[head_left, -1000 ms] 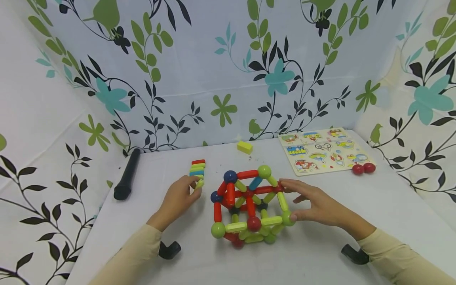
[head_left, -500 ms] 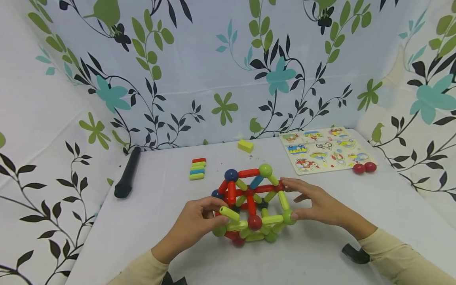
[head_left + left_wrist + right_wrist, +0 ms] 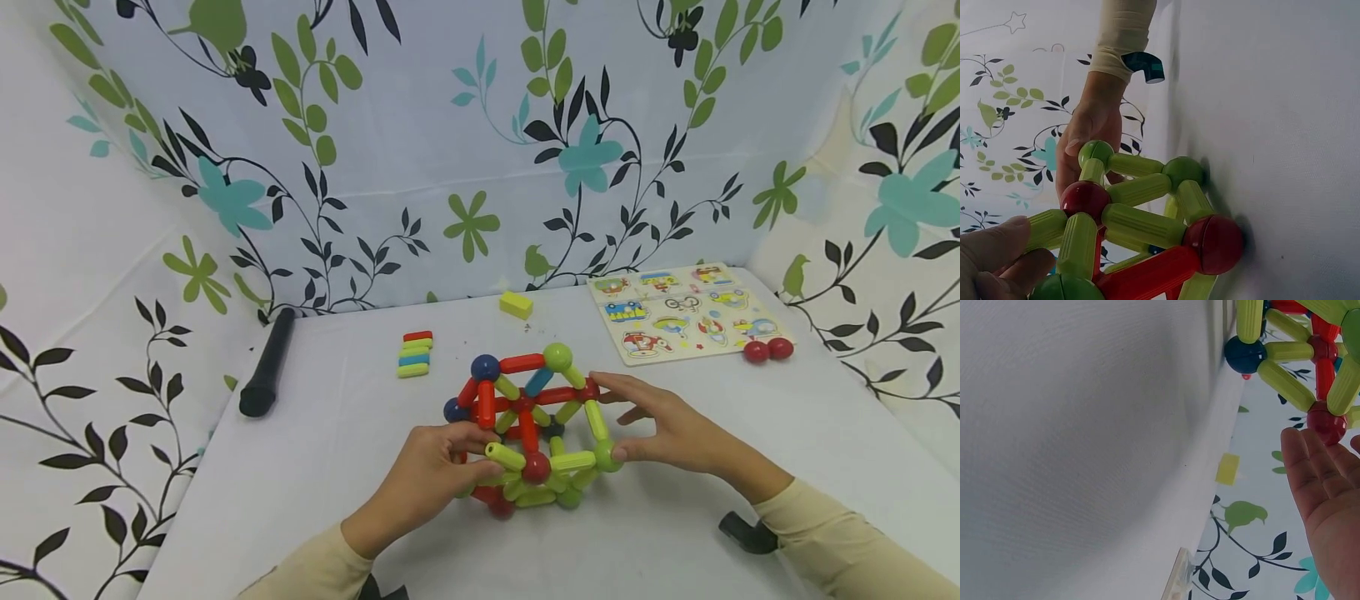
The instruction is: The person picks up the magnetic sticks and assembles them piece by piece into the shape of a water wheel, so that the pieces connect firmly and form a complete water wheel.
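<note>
A frame of magnetic rods and balls in red, yellow-green and blue stands on the white table in front of me. My left hand pinches a yellow-green rod between thumb and fingers. Its far end meets the front red ball; the left wrist view shows the rod against that red ball. On the frame's right side my right hand touches an upper red ball with its fingertips and a lower green ball with its thumb. Its fingers look straight in the right wrist view.
Several loose rods lie in a row behind and left of the frame. Farther back is a yellow block. A black microphone lies at left. A picture puzzle board and two red balls are at right.
My left hand has picked a yellow-green rod from the row and carried it right to the front red ball. The right hand stays in place on the frame.
</note>
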`<state>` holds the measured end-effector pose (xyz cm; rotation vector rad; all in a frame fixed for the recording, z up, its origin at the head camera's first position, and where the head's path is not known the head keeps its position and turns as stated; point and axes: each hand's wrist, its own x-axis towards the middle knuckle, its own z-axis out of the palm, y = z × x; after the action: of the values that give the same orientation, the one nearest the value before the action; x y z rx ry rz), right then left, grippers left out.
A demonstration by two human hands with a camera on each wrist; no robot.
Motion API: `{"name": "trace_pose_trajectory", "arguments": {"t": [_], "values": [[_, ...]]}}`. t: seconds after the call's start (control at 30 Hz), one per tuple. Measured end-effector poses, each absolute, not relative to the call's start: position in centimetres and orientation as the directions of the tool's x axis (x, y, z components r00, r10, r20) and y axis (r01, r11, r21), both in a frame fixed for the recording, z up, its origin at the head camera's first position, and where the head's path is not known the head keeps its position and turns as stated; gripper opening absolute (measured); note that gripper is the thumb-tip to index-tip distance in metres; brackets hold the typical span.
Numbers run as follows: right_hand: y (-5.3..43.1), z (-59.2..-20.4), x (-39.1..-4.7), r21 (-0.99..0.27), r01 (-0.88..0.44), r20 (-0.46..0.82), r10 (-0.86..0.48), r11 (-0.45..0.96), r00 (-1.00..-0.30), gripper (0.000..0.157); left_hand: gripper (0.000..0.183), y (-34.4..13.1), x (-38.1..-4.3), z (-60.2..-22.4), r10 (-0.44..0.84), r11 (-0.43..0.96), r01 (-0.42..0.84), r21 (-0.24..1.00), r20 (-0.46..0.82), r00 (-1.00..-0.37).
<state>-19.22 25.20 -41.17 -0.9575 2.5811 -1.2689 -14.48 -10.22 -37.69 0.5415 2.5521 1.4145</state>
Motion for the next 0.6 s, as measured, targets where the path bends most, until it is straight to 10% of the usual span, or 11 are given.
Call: {"name": "trace_pose_trajectory", "arguments": {"t": [0.6], "values": [[25.27,-41.32,-19.23,-0.745,-0.492,0.173,-0.583,0.45,-0.794,0.089,0.033,-9.92,-14.38,-37.57,0.417,0.502,0.327,0.801,0.107,-0.903]]}}
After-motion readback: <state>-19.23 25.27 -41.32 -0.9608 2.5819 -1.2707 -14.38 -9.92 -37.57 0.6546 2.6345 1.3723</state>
